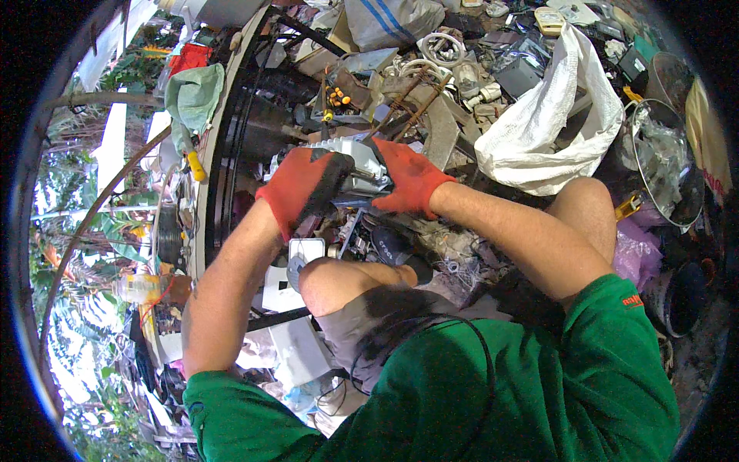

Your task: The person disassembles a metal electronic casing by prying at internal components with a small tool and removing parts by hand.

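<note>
Both of my hands wear red work gloves with black palms. Between them is a silvery metal housing (359, 160) with ribs or fins along its far edge. My left hand (304, 185) grips its left side, the fingers wrapped over the near edge. On the opposite side my right hand (406, 177) holds the housing, thumb and fingers bent around its end. The undersides of the fingers are hidden by the gloves and the part. Just beyond it, a tool with a yellow tip (328, 115) lies near small orange round pieces (337, 98).
Mixed scrap spreads ahead, with rusty rods (404, 100) and a coiled white hose (443, 50). A white woven sack (543, 131) lies open at right, beside a clear bucket (666, 162) of scrap. A dark rack frame (231, 154) stands at left. My knees and a black shoe (396, 250) are close below.
</note>
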Demonstrator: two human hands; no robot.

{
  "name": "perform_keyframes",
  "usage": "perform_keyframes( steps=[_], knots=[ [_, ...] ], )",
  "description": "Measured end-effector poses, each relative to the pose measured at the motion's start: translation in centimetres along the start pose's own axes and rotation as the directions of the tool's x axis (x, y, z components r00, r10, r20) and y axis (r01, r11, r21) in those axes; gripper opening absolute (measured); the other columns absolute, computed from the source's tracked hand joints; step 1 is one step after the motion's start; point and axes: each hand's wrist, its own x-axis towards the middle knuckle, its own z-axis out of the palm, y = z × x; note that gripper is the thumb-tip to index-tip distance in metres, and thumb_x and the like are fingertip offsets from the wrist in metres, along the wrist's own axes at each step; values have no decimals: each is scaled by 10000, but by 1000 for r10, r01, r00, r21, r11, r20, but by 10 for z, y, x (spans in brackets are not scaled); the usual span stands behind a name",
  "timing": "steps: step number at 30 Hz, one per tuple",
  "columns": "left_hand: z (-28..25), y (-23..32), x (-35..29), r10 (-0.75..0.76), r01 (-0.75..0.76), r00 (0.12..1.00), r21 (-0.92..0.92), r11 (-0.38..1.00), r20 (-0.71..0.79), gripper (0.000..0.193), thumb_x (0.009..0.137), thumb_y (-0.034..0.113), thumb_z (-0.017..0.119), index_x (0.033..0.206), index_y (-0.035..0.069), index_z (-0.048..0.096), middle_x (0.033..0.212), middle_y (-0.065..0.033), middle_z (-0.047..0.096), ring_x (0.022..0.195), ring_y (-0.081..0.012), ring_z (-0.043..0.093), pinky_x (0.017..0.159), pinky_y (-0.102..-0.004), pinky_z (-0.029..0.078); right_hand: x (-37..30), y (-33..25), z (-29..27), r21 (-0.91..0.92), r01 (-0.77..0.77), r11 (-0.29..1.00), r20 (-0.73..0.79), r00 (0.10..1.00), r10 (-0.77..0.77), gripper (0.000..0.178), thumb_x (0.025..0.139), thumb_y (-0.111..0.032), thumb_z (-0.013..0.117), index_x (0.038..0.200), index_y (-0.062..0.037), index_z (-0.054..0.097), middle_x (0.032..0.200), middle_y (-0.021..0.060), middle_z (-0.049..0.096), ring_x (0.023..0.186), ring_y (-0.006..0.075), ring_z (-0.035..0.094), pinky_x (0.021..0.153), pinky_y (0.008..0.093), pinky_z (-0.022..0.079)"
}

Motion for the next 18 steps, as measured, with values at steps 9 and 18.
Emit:
perform_keyframes(
  steps=[9, 18],
  knots=[
    [7, 33, -5, 178, -120, 927, 191, 974, -329, 285, 915, 226, 687, 1112, 20, 693, 999, -186, 711, 946, -374, 690, 815, -405, 546, 2, 9, 0, -7, 10, 1000, -54, 999, -11, 1114, 681, -398, 815, 1528, 13, 220, 1448, 292, 431, 1351, 428, 429, 1144, 443, 364],
    [-22, 14, -14, 432, -418, 902, 266, 868, 7, 320, 873, 207, 685, 1171, 94, 660, 1115, -179, 662, 1011, -385, 644, 840, -444, 540, 7, 12, 2, 15, 65, 998, -27, 998, -65, 1116, 689, -409, 798, 1525, 40, 210, 1434, 292, 452, 1333, 414, 454, 1132, 431, 380]
  ],
)
